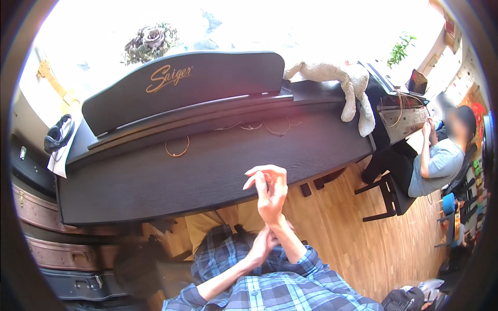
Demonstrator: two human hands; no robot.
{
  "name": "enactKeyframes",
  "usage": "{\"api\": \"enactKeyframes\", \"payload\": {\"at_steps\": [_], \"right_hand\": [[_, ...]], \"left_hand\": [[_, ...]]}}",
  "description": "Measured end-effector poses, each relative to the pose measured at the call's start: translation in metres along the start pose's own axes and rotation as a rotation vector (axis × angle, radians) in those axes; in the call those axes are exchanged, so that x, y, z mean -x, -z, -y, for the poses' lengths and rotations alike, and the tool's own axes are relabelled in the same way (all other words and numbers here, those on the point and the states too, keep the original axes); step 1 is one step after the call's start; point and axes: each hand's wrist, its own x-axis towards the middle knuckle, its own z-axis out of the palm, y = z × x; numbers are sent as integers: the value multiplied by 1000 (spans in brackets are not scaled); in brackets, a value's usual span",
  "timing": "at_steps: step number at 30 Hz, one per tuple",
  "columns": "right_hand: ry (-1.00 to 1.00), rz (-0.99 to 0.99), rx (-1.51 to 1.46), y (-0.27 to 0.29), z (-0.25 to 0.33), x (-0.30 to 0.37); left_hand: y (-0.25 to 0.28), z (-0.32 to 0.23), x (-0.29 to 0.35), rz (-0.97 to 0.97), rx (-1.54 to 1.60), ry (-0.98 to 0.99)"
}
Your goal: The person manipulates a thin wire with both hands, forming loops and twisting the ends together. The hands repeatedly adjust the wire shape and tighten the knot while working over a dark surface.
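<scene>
In front of me my right hand (271, 194) is raised, its fingers bent and apart, with nothing seen in it. My left hand (262, 245) is wrapped around my right wrist (278, 224); some of its fingers are hidden behind the wrist. Both hands are over my lap, near the front edge of a dark digital piano (140, 184) with its lid closed. On the lid lies a thin orange-brown loop (178, 154). Farther back along it rest another thin loop (252, 127), a larger loop with loose ends (280, 133) and a fine strand (228, 127).
A white plush toy (332, 71) drapes over the piano's right end. Headphones (58, 136) are at its left end, beside stacked instrument cases (57, 254). At right, another person (438, 163) sits on a black bench (391, 199), hands raised near some thin strands (402, 106).
</scene>
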Motion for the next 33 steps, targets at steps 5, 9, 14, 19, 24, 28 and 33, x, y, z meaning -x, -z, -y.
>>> {"api": "enactKeyframes", "payload": {"at_steps": [5,9,14,19,24,28,33], "right_hand": [[170,392,172,-4,27,-32],[370,393,257,-10,46,-48],[556,410,276,-14,68,-64],[648,505,433,-21,89,-76],[680,537,408,-30,97,-76],[660,638,345,-34,89,-59],[601,603,502,12,64,-35]], "left_hand": [[-3,46,7,-114,-48,222],[-4,42,4,-135,-328,29],[-7,36,4,-103,122,499],[-6,45,14,-68,62,609],[-3,47,12,-8,-51,668],[-1,23,14,119,-81,573],[0,-38,32,16,-344,75]]}}
